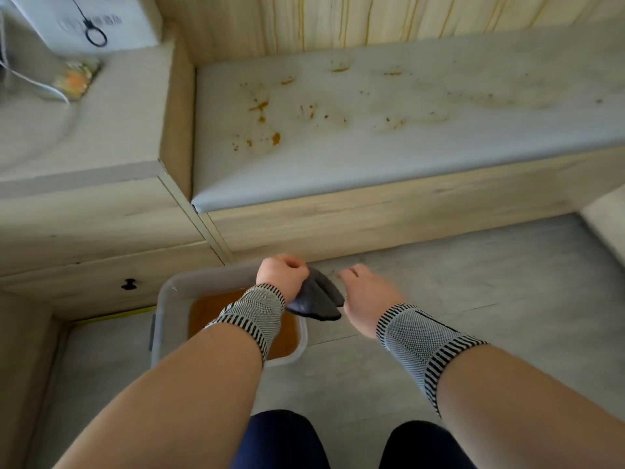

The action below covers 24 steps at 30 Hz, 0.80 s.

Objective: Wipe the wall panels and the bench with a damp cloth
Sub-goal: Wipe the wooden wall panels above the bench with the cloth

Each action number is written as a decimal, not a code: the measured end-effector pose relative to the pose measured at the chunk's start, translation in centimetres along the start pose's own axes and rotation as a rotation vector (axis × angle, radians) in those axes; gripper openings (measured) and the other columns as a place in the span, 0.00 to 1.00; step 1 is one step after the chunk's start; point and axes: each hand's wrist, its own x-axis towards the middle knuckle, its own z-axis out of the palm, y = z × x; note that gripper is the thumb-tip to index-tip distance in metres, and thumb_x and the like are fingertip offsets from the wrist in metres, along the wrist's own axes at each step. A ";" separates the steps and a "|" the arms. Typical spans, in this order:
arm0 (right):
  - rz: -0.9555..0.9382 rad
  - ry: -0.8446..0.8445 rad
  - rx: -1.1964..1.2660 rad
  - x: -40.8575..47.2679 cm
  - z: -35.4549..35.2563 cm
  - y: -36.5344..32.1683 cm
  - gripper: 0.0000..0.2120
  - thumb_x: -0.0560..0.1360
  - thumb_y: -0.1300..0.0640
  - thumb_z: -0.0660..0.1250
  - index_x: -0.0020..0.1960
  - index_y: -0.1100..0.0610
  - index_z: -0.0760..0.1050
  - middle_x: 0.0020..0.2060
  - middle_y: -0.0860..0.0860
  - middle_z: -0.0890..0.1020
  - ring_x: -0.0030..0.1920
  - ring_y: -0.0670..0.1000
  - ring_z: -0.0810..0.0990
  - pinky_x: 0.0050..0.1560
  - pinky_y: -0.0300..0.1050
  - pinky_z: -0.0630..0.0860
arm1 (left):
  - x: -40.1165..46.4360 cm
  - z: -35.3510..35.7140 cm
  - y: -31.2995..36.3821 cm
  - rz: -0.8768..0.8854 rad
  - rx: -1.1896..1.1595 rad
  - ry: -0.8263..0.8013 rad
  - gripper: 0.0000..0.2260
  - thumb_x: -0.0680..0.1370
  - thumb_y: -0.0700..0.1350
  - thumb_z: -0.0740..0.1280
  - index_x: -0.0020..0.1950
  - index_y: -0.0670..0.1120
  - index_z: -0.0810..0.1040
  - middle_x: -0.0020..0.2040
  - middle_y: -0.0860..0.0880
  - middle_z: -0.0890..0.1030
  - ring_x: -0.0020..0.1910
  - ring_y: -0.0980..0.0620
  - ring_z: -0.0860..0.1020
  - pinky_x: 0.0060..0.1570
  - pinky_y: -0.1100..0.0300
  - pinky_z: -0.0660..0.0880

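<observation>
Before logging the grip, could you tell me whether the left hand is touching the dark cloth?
Touching. The head view shows the left hand with its fingers curled round the upper end of the dark cloth, which hangs from the fist.

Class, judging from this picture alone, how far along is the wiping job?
Done: nothing visibly; the bench shows orange stains and the wall panels yellow streaks. In hand: the left hand grips a dark cloth beside a tub of brownish water; the right hand is alongside. Left: panels and bench.
</observation>
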 end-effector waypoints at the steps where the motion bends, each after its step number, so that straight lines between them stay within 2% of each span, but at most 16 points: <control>1: 0.011 -0.010 0.013 -1.2 -2.1 -0.5 0.18 0.79 0.59 0.59 0.69 0.54 0.65 0.66 0.54 0.68 0.60 0.57 0.75 0.57 0.50 0.74 | -1.4 -1.5 2.0 0.004 -0.039 -0.011 0.03 0.78 0.43 0.68 0.49 0.46 0.81 0.43 0.48 0.80 0.44 0.50 0.76 0.47 0.59 0.75; 5: 0.017 -0.017 0.064 -7.2 -11.6 -2.4 0.27 0.79 0.51 0.62 0.75 0.52 0.58 0.69 0.52 0.67 0.62 0.56 0.75 0.58 0.49 0.73 | -7.6 -7.9 11.1 0.027 -0.170 -0.070 0.04 0.78 0.42 0.67 0.44 0.49 0.79 0.41 0.50 0.78 0.48 0.46 0.78 0.55 0.52 0.79; 10: 0.038 0.084 0.192 -15.0 -23.2 -3.5 0.45 0.73 0.47 0.71 0.79 0.50 0.46 0.72 0.52 0.62 0.67 0.55 0.72 0.64 0.49 0.71 | -15.3 -13.4 22.1 0.065 -0.285 -0.103 0.07 0.78 0.40 0.66 0.42 0.50 0.77 0.43 0.46 0.80 0.50 0.45 0.79 0.56 0.48 0.79; 14: 0.174 0.227 0.283 -21.4 -32.1 -2.4 0.43 0.76 0.55 0.68 0.79 0.50 0.43 0.74 0.54 0.61 0.67 0.57 0.72 0.64 0.48 0.70 | -21.9 -16.9 31.4 0.087 -0.439 -0.141 0.06 0.79 0.40 0.63 0.45 0.48 0.78 0.45 0.44 0.79 0.45 0.45 0.77 0.52 0.47 0.79; 17: 0.332 0.358 0.478 -25.4 -36.6 -0.9 0.35 0.78 0.55 0.63 0.79 0.53 0.48 0.71 0.56 0.68 0.65 0.58 0.74 0.63 0.50 0.71 | -25.9 -18.7 37.1 0.098 -0.608 -0.203 0.10 0.77 0.36 0.60 0.40 0.45 0.78 0.37 0.44 0.80 0.43 0.42 0.78 0.49 0.47 0.80; 19: 0.448 0.445 0.838 -27.7 -39.3 0.0 0.26 0.80 0.53 0.59 0.76 0.55 0.56 0.63 0.56 0.75 0.58 0.59 0.78 0.60 0.52 0.73 | -28.8 -19.3 40.4 0.074 -0.720 -0.289 0.09 0.76 0.35 0.59 0.41 0.41 0.78 0.40 0.40 0.82 0.45 0.39 0.81 0.53 0.41 0.80; 20: 0.507 0.442 1.149 -28.8 -40.9 0.3 0.23 0.81 0.50 0.57 0.74 0.54 0.59 0.62 0.56 0.76 0.57 0.60 0.78 0.60 0.55 0.73 | -30.3 -19.4 42.0 0.075 -0.755 -0.333 0.09 0.76 0.35 0.59 0.44 0.39 0.79 0.43 0.38 0.82 0.46 0.38 0.82 0.54 0.40 0.79; 21: 0.523 0.407 1.531 -30.0 -42.4 0.4 0.24 0.81 0.44 0.56 0.73 0.53 0.61 0.64 0.55 0.75 0.59 0.61 0.77 0.62 0.60 0.72 | -31.9 -19.4 43.4 0.078 -0.785 -0.365 0.09 0.75 0.35 0.59 0.46 0.38 0.79 0.45 0.37 0.82 0.46 0.39 0.82 0.53 0.42 0.80; 23: 0.371 0.340 2.104 -32.7 -45.2 0.9 0.31 0.77 0.34 0.56 0.71 0.54 0.66 0.66 0.56 0.75 0.63 0.65 0.75 0.63 0.67 0.70 | -34.9 -18.9 45.6 0.102 -0.815 -0.444 0.11 0.77 0.36 0.59 0.52 0.37 0.80 0.47 0.38 0.83 0.45 0.41 0.82 0.48 0.48 0.81; 24: 0.283 0.345 2.223 -33.3 -46.2 1.1 0.33 0.76 0.32 0.57 0.69 0.56 0.69 0.63 0.57 0.78 0.61 0.64 0.78 0.60 0.65 0.73 | -35.8 -18.6 46.2 0.106 -0.809 -0.481 0.12 0.77 0.37 0.60 0.54 0.37 0.81 0.48 0.39 0.84 0.46 0.41 0.82 0.47 0.50 0.81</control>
